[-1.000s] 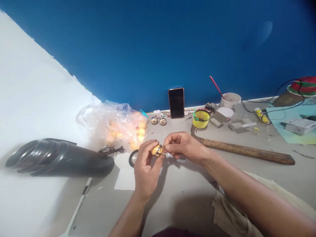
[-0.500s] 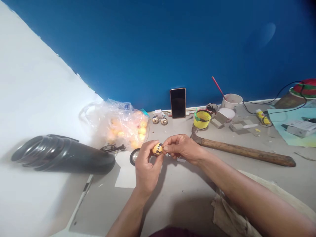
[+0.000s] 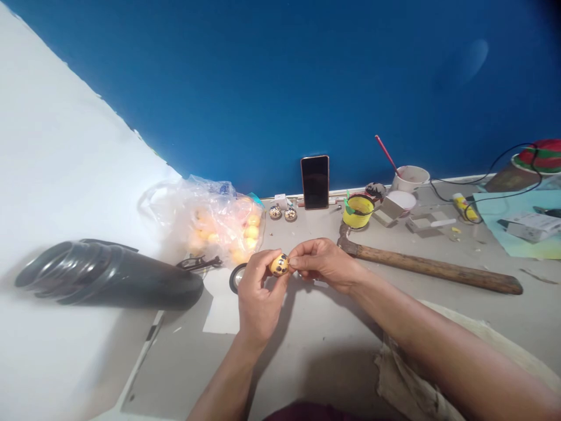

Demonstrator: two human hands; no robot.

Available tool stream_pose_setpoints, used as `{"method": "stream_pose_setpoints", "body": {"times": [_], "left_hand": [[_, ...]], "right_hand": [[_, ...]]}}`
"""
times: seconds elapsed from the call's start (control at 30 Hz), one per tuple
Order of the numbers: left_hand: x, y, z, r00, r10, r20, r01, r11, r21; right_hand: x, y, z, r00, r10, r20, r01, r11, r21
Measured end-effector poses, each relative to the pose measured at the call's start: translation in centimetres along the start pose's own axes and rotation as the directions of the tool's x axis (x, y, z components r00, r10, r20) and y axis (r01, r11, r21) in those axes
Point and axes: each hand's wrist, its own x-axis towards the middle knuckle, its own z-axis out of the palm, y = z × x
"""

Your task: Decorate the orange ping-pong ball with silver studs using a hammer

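Note:
My left hand (image 3: 259, 301) grips a small yellow-orange ball (image 3: 279, 265) between thumb and fingers, above the table. Dark and shiny round spots cover the side of the ball that shows. At its right side my right hand (image 3: 326, 264) has thumb and forefinger pinched together, touching or almost touching the ball; whatever lies between those fingertips is too small to make out. Behind my left hand, a black-rimmed round object (image 3: 236, 277) is partly hidden. White paper (image 3: 220, 313) lies under that hand.
A clear plastic bag (image 3: 205, 204) of orange balls stands at the back left, near a dark grey pipe (image 3: 131, 278). Rightward are a wooden-handled hammer (image 3: 438, 269), yellow cup (image 3: 357, 217) and cloth (image 3: 407, 374). A phone (image 3: 315, 182) leans on the wall beside two speckled balls (image 3: 283, 214).
The view has shifted very slightly. Both hands keep nearly the same hold at the ball, which seems turned a little.

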Motion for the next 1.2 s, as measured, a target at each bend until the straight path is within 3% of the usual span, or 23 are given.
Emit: {"method": "stream_pose_setpoints", "body": {"times": [0.13,0.3,0.83,1.2], "left_hand": [[0.0,0.1,0.1,1.0,-0.009,-0.017,0.009,1.0,-0.021],[0.1,0.2,-0.2,0.999,0.0,0.045,-0.001,1.0,0.007],[-0.3,-0.6,-0.3,1.0,0.021,0.004,-0.022,0.999,0.046],[-0.1,-1.4,-0.6,0.976,0.2,0.088,-0.212,0.963,0.167]], "right_hand": [[0.0,-0.3,-0.1,1.0,0.023,-0.006,-0.023,1.0,-0.007],[0.0,-0.3,-0.3,0.998,0.05,0.028,-0.05,0.999,-0.015],[-0.1,0.0,0.3,0.999,-0.038,0.03,0.037,0.999,0.033],[-0.1,-0.4,-0.2,0.999,0.03,0.045,-0.03,1.0,-0.004]]}}
